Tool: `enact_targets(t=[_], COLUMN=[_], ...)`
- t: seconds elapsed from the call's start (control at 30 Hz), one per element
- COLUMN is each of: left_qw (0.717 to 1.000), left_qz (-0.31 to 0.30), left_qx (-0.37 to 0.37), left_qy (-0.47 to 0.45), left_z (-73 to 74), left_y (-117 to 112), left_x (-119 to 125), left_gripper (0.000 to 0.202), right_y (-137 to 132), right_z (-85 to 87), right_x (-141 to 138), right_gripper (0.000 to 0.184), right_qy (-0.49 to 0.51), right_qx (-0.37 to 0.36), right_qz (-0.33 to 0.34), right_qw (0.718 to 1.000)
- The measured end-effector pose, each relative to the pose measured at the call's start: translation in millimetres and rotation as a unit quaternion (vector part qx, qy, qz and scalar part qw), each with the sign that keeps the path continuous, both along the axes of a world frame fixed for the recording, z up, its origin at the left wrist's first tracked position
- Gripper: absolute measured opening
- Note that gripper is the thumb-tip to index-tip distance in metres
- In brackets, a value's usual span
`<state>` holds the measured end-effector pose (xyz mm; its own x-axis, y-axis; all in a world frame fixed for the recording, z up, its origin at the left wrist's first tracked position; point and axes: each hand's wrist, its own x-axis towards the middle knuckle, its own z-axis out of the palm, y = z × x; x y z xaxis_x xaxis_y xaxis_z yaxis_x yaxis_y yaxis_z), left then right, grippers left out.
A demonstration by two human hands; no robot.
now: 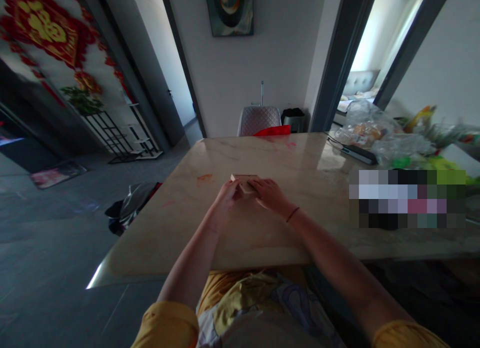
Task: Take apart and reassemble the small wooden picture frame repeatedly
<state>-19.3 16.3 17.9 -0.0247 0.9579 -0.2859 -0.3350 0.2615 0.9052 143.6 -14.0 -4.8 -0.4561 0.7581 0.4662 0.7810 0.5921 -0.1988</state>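
A small, flat, tan box (245,187) with a pale edge lies between my hands, over the middle of the stone-topped table (180,238). My left hand (227,192) grips its left side, with the fingers closed against it. From the right, my right hand (269,192) presses its fingers onto the top and right edge of the box. The fingers partly hide the box, so I cannot tell whether it is lidded or an open tray. Around my right wrist is a thin dark band (292,214).
On the right of the table are clear plastic bags (369,125), a dark oblong device (359,154) with a cable, and a pixelated patch. A quilted chair (258,119) with red cloth (273,131) stands beyond the far edge. A dark bag (135,205) shows past the left edge.
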Motion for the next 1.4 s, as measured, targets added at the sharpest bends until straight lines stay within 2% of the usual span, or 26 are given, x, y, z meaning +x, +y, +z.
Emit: enact_targets(t=[0.1, 0.2, 0.27, 0.37, 0.47, 0.57, 0.73, 0.8, 0.87, 0.97, 1.23, 1.33, 1.4], left_qw=[0.999, 0.999, 0.999, 0.999, 0.999, 0.999, 0.998, 0.998, 0.997, 0.997, 0.999, 0.997, 0.996], left_qz=[0.009, -0.013, -0.030, -0.035, -0.040, -0.042, -0.023, -0.034, -0.053, -0.071, -0.041, -0.040, -0.033], left_qx=[-0.031, -0.025, -0.010, -0.008, -0.010, -0.015, -0.015, -0.013, -0.011, -0.001, -0.012, -0.024, -0.027], left_qy=[-0.010, -0.031, -0.038, -0.034, -0.020, 0.012, 0.061, 0.057, 0.047, 0.030, -0.031, -0.067, -0.077], left_z=[7.9, 13.6, 14.7, 12.7, 9.1, 5.1, -1.3, -2.2, -1.5, 0.9, 3.8, 6.7, 9.4], left_y=[-3, -5, -5, -4, -3, -2, 1, 0, -1, -4, -1, 1, 2], left_x=[2, 2, 2, -1, -2, -3, -2, -2, -1, 1, -2, -6, -9], left_gripper=[0.014, 0.024, 0.027, 0.032, 0.029, 0.020, 0.010, 0.010, 0.011, 0.012, 0.009, 0.006, 0.006], right_y=[1, 3, 5, 9, 15, 21, 23, 22, 20, 17, 10, 10, 11], right_z=[3.0, 2.5, 1.0, -0.2, -0.9, -2.4, -3.1, -2.3, -1.3, 0.6, 9.0, 7.5, 5.6], right_x=[0, 2, 3, 4, 6, 8, 7, 5, 4, 5, 7, 7, 7], right_gripper=[0.053, 0.057, 0.058, 0.046, 0.035, 0.034, 0.035, 0.033, 0.033, 0.035, 0.033, 0.033, 0.031], right_qy=[0.023, 0.102, 0.171, 0.279, 0.394, 0.510, 0.662, 0.683, 0.689, 0.685, 0.609, 0.588, 0.581], right_qx=[-0.014, -0.030, -0.044, -0.074, -0.128, -0.189, -0.274, -0.306, -0.331, -0.353, -0.363, -0.375, -0.390], right_qz=[-0.003, 0.000, -0.005, -0.048, -0.094, -0.108, -0.016, 0.010, 0.034, 0.065, 0.049, 0.063, 0.077], right_qw=[1.000, 0.994, 0.984, 0.956, 0.905, 0.832, 0.697, 0.663, 0.644, 0.634, 0.703, 0.714, 0.710])
